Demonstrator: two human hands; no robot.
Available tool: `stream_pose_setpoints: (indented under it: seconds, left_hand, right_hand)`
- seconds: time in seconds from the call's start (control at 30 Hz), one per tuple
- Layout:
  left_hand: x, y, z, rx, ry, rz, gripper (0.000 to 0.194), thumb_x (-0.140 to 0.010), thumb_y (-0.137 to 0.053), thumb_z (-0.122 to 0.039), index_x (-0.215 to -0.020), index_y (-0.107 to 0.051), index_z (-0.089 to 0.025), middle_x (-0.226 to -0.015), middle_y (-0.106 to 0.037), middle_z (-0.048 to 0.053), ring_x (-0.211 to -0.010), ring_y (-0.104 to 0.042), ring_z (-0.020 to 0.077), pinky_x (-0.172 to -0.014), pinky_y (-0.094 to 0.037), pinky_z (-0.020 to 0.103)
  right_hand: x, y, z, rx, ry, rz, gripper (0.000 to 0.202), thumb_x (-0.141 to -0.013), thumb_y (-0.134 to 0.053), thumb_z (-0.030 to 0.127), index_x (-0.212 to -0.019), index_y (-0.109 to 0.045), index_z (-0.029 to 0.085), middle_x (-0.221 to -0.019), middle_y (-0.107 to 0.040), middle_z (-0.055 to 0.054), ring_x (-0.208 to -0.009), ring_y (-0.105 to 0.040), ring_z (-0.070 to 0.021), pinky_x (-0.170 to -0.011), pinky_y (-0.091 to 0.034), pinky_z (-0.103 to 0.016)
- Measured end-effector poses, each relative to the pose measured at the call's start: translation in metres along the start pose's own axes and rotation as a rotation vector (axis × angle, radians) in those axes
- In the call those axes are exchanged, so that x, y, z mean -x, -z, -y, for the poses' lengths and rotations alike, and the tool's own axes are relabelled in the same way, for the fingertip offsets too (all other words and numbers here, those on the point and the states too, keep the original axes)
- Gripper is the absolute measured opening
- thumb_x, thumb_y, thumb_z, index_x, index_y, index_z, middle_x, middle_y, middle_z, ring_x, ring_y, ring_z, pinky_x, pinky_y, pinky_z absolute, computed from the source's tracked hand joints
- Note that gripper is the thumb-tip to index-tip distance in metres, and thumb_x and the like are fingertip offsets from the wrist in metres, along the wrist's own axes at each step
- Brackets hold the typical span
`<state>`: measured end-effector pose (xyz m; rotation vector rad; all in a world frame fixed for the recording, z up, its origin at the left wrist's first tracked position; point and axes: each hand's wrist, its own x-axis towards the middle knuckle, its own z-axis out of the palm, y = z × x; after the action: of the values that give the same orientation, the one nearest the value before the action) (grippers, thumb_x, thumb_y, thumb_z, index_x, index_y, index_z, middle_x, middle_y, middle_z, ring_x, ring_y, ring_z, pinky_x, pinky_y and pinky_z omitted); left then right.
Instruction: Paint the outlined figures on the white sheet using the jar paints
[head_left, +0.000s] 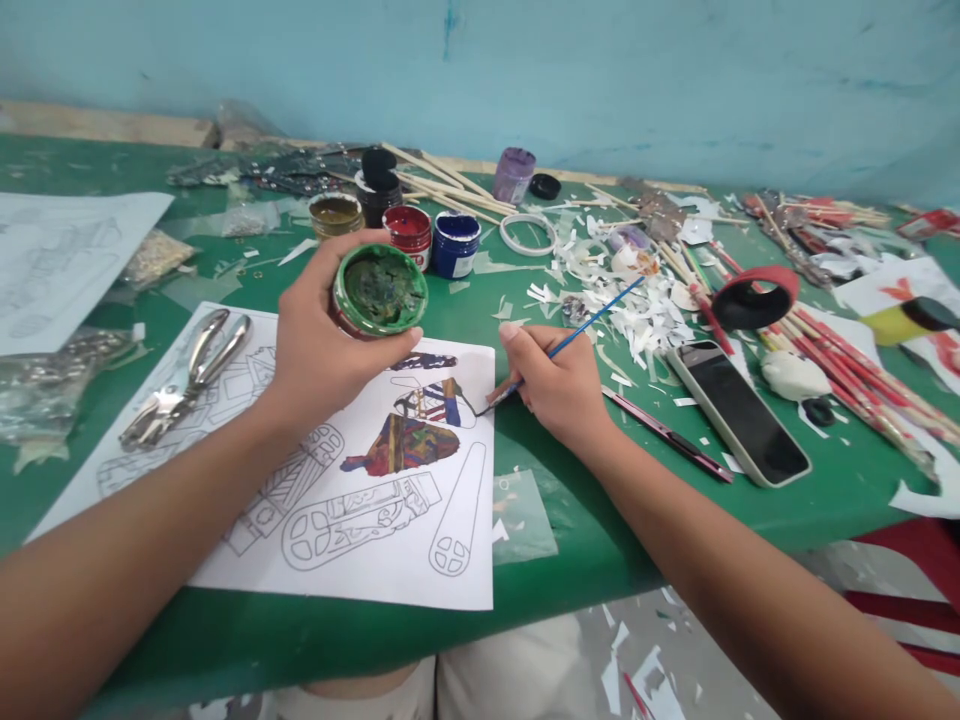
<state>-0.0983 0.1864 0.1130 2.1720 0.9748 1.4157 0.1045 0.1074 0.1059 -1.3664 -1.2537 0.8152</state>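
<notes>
My left hand (330,350) is wrapped round a jar of dark green paint (381,290), tilted so its open mouth faces me, above a white sheet of line drawings (360,585). Between the fingers of my right hand (555,385) is a thin blue paintbrush (596,322). Its dark tip meets the sheet near the right edge, beside a partly coloured shape (439,403). Just below lies a shape painted in red, blue and ochre (405,445). Silver hole-punch-like pliers (184,380) rest on the sheet's left part.
Open jars of red (407,238), blue (456,245) and ochre paint (334,215) stand behind my left hand. Right of my right hand lie a cutter knife (667,435) and a phone (742,412). Paper scraps (645,320), sticks and a tape roll (756,297) clutter the right side.
</notes>
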Motion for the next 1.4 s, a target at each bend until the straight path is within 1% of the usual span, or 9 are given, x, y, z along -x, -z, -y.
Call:
stream_pose_setpoints:
  seconds: [0.1,0.23,0.4,0.67,0.77,0.93,1.07,1.17,1.4]
  left_hand:
    - [0.000,0.000,0.001,0.002,-0.010,0.004,0.062,-0.065,-0.084,-0.028,-0.122,-0.061,-0.033,-0.122,-0.067,-0.006,-0.111,-0.065,0.0214,-0.096,-0.059,0.033]
    - [0.000,-0.001,0.005,-0.009,-0.074,-0.009,0.063,-0.065,-0.086,-0.030,-0.123,-0.061,-0.025,-0.121,-0.067,-0.001,-0.111,-0.065,0.0227,-0.097,-0.059,0.036]
    - [-0.001,-0.002,0.007,-0.017,-0.110,-0.013,0.067,-0.063,-0.087,-0.030,-0.123,-0.061,-0.018,-0.121,-0.068,0.005,-0.107,-0.067,0.0234,-0.092,-0.059,0.035]
    - [-0.001,-0.001,0.006,-0.030,-0.110,-0.002,0.067,-0.064,-0.087,-0.034,-0.123,-0.060,-0.017,-0.122,-0.069,0.005,-0.108,-0.067,0.0233,-0.094,-0.059,0.035]
    - [-0.001,-0.001,0.007,-0.031,-0.117,-0.001,0.068,-0.065,-0.087,-0.036,-0.124,-0.059,-0.016,-0.122,-0.068,0.006,-0.109,-0.067,0.0248,-0.094,-0.059,0.038]
    - [-0.002,-0.001,0.007,-0.030,-0.122,-0.004,0.069,-0.062,-0.088,-0.030,-0.123,-0.060,-0.016,-0.121,-0.069,0.006,-0.109,-0.066,0.0251,-0.093,-0.060,0.039]
    - [-0.002,-0.001,0.008,-0.032,-0.130,0.005,0.069,-0.062,-0.088,-0.029,-0.124,-0.060,-0.016,-0.121,-0.068,0.005,-0.109,-0.066,0.0245,-0.093,-0.059,0.038]
    - [-0.002,-0.001,0.010,-0.035,-0.139,0.000,0.070,-0.063,-0.088,-0.028,-0.125,-0.059,-0.015,-0.123,-0.068,0.006,-0.110,-0.066,0.0243,-0.095,-0.058,0.038]
    - [-0.002,-0.001,0.011,-0.042,-0.146,0.011,0.070,-0.065,-0.087,-0.037,-0.125,-0.058,-0.017,-0.122,-0.068,0.004,-0.110,-0.066,0.0240,-0.094,-0.060,0.039]
  right_hand:
    - [0.000,0.000,0.000,-0.017,-0.006,-0.016,0.055,-0.086,-0.062,0.053,-0.046,-0.042,0.021,-0.039,-0.038,0.006,-0.036,-0.040,-0.0068,-0.038,-0.030,-0.022]
    - [0.000,0.001,-0.002,0.001,0.002,0.023,0.055,-0.086,-0.062,0.053,-0.046,-0.045,0.021,-0.038,-0.039,0.006,-0.041,-0.047,-0.0084,-0.042,-0.034,-0.022]
    - [0.003,0.001,-0.001,-0.048,0.004,-0.023,0.055,-0.085,-0.063,0.055,-0.046,-0.045,0.021,-0.037,-0.039,0.006,-0.036,-0.042,-0.0065,-0.039,-0.035,-0.021]
    - [0.008,-0.004,0.006,-0.087,-0.053,0.045,0.053,-0.082,-0.065,0.056,-0.047,-0.047,0.020,-0.035,-0.040,0.007,-0.027,-0.033,-0.0036,-0.029,-0.025,-0.018]
    - [0.008,-0.006,0.007,-0.082,-0.078,0.031,0.050,-0.083,-0.065,0.050,-0.047,-0.046,0.020,-0.036,-0.040,0.008,-0.027,-0.035,-0.0034,-0.028,-0.028,-0.017]
    - [0.009,-0.007,0.009,-0.061,-0.066,0.043,0.048,-0.086,-0.062,0.038,-0.045,-0.042,0.021,-0.038,-0.038,0.009,-0.028,-0.038,-0.0032,-0.034,-0.041,-0.017]
    - [0.010,-0.006,0.008,-0.008,-0.034,0.048,0.048,-0.087,-0.059,0.034,-0.045,-0.040,0.021,-0.038,-0.037,0.008,-0.030,-0.039,-0.0032,-0.033,-0.036,-0.015]
    - [0.010,-0.006,0.008,-0.014,-0.046,0.045,0.048,-0.087,-0.058,0.036,-0.046,-0.039,0.021,-0.038,-0.037,0.008,-0.030,-0.041,-0.0042,-0.033,-0.036,-0.016]
    - [0.010,-0.006,0.008,0.014,-0.026,0.047,0.048,-0.088,-0.057,0.035,-0.046,-0.038,0.022,-0.038,-0.037,0.008,-0.032,-0.042,-0.0047,-0.034,-0.034,-0.017]
